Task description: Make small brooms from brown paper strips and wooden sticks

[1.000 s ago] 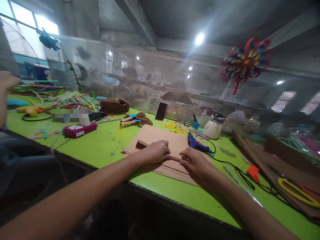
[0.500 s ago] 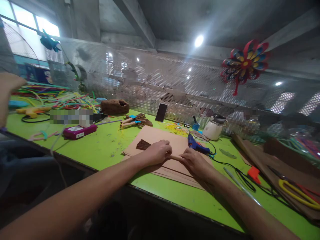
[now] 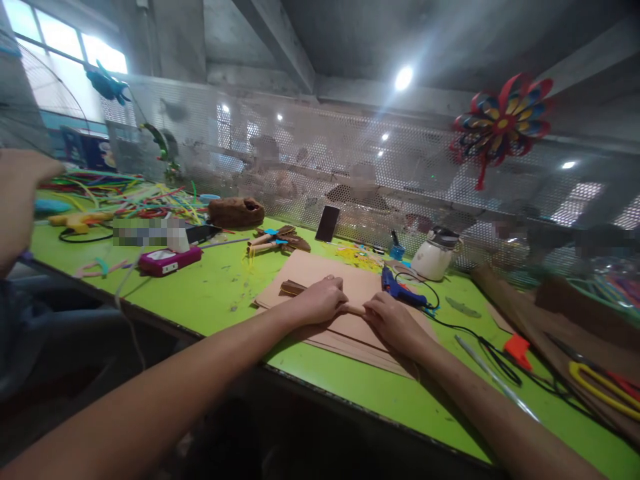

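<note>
My left hand (image 3: pixel 326 299) has its fingers curled round a thin light-brown paper roll (image 3: pixel 355 310). My right hand (image 3: pixel 393 321) pinches the roll's other end, a short gap from the left. Beyond my left hand sticks out a dark brown strip bundle (image 3: pixel 292 288), which seems joined to the roll, though my fingers hide the join. Beneath both hands lies a stack of brown paper sheets (image 3: pixel 305 265). A blue glue gun (image 3: pixel 400 291) rests just past my right hand, partly over the sheets.
The green table (image 3: pixel 220 300) also holds a purple power strip (image 3: pixel 170 260), bundled brown pieces (image 3: pixel 275 240), a phone (image 3: pixel 328 223) and a white kettle (image 3: pixel 434 257). Yellow-handled scissors (image 3: pixel 603 390) and a black cable (image 3: pixel 493 360) lie right. Another person's arm (image 3: pixel 20 200) reaches in left.
The dark brown strip bundle has turned and looks narrower, less fanned out. My hands have come slightly closer together on the roll. The whole view has shifted a little.
</note>
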Tool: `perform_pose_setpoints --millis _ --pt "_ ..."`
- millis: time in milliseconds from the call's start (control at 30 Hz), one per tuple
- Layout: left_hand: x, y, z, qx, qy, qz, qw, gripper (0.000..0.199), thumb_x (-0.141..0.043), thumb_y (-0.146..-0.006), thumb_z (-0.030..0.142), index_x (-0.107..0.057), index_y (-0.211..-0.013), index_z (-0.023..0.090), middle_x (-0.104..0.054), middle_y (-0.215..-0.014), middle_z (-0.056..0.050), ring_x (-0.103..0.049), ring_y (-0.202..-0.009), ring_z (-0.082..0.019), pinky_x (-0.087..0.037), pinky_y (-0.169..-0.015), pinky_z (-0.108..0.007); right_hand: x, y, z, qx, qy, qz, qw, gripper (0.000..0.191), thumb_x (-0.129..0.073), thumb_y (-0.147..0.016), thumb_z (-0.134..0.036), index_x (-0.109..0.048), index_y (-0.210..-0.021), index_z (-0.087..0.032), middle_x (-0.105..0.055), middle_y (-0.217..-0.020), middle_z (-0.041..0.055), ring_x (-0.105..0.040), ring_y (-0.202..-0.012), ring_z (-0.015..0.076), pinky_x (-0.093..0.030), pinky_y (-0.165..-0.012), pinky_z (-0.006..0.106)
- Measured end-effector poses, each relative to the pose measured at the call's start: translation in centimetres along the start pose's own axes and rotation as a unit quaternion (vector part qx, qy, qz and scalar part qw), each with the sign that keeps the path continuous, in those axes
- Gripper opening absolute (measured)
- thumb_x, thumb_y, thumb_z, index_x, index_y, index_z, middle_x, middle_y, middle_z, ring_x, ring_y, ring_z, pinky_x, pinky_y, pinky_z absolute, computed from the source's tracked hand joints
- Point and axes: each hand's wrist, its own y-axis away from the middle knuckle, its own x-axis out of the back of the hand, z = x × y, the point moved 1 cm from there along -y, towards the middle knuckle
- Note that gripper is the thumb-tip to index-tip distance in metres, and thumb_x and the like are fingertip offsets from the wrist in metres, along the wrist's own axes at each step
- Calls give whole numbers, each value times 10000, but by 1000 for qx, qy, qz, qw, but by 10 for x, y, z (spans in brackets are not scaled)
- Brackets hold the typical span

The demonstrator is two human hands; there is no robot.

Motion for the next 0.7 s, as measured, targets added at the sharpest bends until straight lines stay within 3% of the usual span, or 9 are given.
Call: perform_pose_setpoints --millis 200,300,433,600,700 --pt "-5 0 2 -8 -17 53 998 202 -468 -876 253 -626 -953 152 -564 -861 -78 -493 -827 -206 -366 -728 -308 -4 -3 6 -3 13 0 1000 266 -441 -925 -259 -626 -766 -152 -553 -818 84 -487 -791 196 -391 -690 302" --pt "-9 -2 -1 8 -8 44 999 157 -491 -854 237 -626 -830 162 -553 -794 -56 -488 -759 -186 -355 -669 -288 -8 -4 10 -2 16 -6 1000 247 -462 -915 -266 -627 -766 -159 -552 -816 78 -481 -786 196 -382 -672 296" --pt "-11 -2 -2 15 -15 29 999 239 -474 -864 253 -603 -684 162 -535 -752 -51 -474 -713 -173 -334 -623 -284 -9 -4 11 1 18 -15 1000 190 -488 -898 -235 -611 -770 -164 -546 -825 69 -477 -793 194 -372 -667 290" --pt "-6 3 0 -21 -28 36 999 266 -435 -900 294 -613 -759 154 -526 -770 -60 -476 -744 -178 -346 -649 -282 -8 0 9 -10 14 -13 1000 140 -477 -898 -215 -604 -879 -160 -534 -864 70 -489 -773 179 -372 -662 281" --pt "0 5 3 -37 -26 42 998 259 -424 -910 303 -617 -821 154 -523 -793 -65 -476 -767 -181 -356 -674 -283 -2 3 6 -16 8 -16 1000 115 -510 -882 -231 -596 -849 -161 -534 -834 51 -495 -724 159 -368 -633 262"
